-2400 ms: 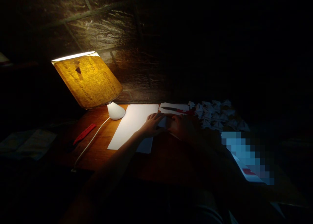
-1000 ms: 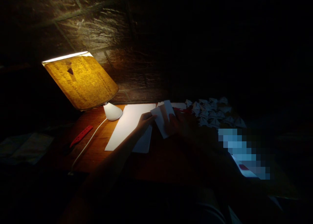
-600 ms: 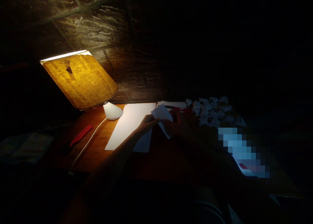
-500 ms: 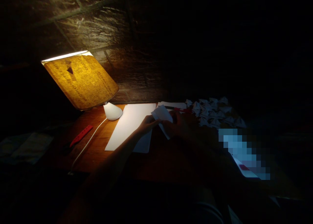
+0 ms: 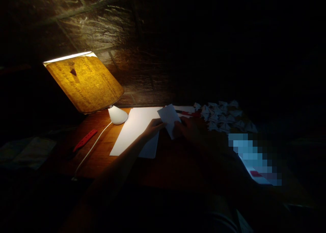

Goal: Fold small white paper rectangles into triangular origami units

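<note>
A small white piece of paper (image 5: 169, 119) is held up between my hands above the table. My left hand (image 5: 155, 126) grips its left edge, thumb on the near face. At its right edge my right hand (image 5: 183, 127) is closed on the same paper, its fingers dim in the shadow. Beneath and to the left lie large white paper sheets (image 5: 131, 134), partly covered by my left forearm. Several folded white paper pieces (image 5: 216, 115) sit in a cluster at the back right.
A lit lamp with a printed shade (image 5: 86, 83) and white base (image 5: 117, 115) stands at the left, its cord (image 5: 91, 148) running forward. A red utility knife (image 5: 85, 140) lies beside it. A red-and-black object (image 5: 187, 113) rests behind my hands. At right glows a pixelated screen (image 5: 254, 158).
The paper has turned in my hands and now presents one broad flat face; before, it looked folded, with a flap hanging below. My right hand has shifted slightly along its edge.
</note>
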The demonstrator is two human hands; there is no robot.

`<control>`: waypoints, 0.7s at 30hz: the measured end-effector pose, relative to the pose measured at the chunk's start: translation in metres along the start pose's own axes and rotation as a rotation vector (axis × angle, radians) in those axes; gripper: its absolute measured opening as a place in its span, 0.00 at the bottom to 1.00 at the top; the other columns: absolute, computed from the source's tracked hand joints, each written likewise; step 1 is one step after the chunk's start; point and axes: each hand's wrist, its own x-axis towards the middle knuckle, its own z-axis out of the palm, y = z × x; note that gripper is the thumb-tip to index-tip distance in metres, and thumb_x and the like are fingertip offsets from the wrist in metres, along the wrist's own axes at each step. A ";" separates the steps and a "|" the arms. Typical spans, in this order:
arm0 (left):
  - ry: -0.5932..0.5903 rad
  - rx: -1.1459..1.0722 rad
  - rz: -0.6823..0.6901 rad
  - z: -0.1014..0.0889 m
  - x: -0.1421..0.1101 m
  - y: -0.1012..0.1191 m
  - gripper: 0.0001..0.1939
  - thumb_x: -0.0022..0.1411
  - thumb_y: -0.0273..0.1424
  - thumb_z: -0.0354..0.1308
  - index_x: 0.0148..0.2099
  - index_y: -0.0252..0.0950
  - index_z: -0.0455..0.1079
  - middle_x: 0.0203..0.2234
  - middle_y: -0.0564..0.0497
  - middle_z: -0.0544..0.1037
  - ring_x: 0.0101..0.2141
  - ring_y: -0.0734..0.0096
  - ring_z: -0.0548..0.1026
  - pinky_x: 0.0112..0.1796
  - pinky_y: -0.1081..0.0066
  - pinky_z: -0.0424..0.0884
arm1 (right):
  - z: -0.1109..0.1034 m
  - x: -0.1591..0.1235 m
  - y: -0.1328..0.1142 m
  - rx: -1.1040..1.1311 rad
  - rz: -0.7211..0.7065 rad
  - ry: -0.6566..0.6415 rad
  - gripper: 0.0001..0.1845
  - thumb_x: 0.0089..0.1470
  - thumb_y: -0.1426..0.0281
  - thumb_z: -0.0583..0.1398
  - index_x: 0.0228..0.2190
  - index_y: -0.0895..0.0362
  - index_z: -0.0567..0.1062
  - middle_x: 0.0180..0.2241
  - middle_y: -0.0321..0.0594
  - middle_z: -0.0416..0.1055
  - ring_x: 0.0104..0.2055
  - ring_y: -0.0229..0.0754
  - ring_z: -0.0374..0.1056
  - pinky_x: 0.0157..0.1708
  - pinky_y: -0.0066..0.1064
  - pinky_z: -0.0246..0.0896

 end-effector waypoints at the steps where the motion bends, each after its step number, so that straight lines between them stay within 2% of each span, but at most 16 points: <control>1: 0.005 -0.009 0.001 0.000 0.000 0.000 0.27 0.50 0.53 0.74 0.36 0.32 0.82 0.31 0.45 0.85 0.37 0.58 0.80 0.43 0.62 0.74 | -0.001 0.001 0.000 0.000 -0.011 0.008 0.14 0.53 0.57 0.61 0.32 0.55 0.78 0.34 0.41 0.80 0.38 0.48 0.75 0.40 0.37 0.70; 6: 0.041 -0.028 0.039 0.001 0.001 -0.001 0.27 0.51 0.52 0.74 0.38 0.32 0.81 0.33 0.45 0.85 0.36 0.59 0.80 0.41 0.64 0.74 | -0.001 0.004 0.007 0.017 -0.011 -0.029 0.17 0.51 0.56 0.63 0.32 0.56 0.81 0.38 0.45 0.82 0.40 0.50 0.76 0.42 0.40 0.70; 11: 0.029 -0.042 0.038 0.001 0.000 -0.003 0.27 0.51 0.51 0.75 0.40 0.31 0.80 0.34 0.45 0.85 0.37 0.58 0.82 0.42 0.64 0.75 | 0.000 0.003 0.008 0.021 -0.008 -0.045 0.20 0.51 0.51 0.62 0.28 0.56 0.79 0.29 0.40 0.79 0.32 0.45 0.72 0.34 0.35 0.66; 15: 0.010 -0.062 0.038 0.002 0.000 0.000 0.27 0.51 0.51 0.74 0.40 0.31 0.79 0.33 0.45 0.84 0.37 0.58 0.81 0.42 0.63 0.74 | -0.002 0.003 0.005 0.059 -0.017 -0.020 0.21 0.50 0.49 0.63 0.24 0.54 0.75 0.24 0.37 0.75 0.29 0.43 0.69 0.32 0.34 0.65; 21: 0.088 -0.068 0.038 0.005 -0.003 0.011 0.23 0.50 0.46 0.76 0.35 0.33 0.76 0.29 0.50 0.81 0.32 0.67 0.76 0.36 0.70 0.70 | -0.005 0.002 -0.002 0.043 0.012 0.011 0.16 0.49 0.54 0.63 0.22 0.53 0.74 0.23 0.36 0.74 0.28 0.42 0.68 0.33 0.33 0.65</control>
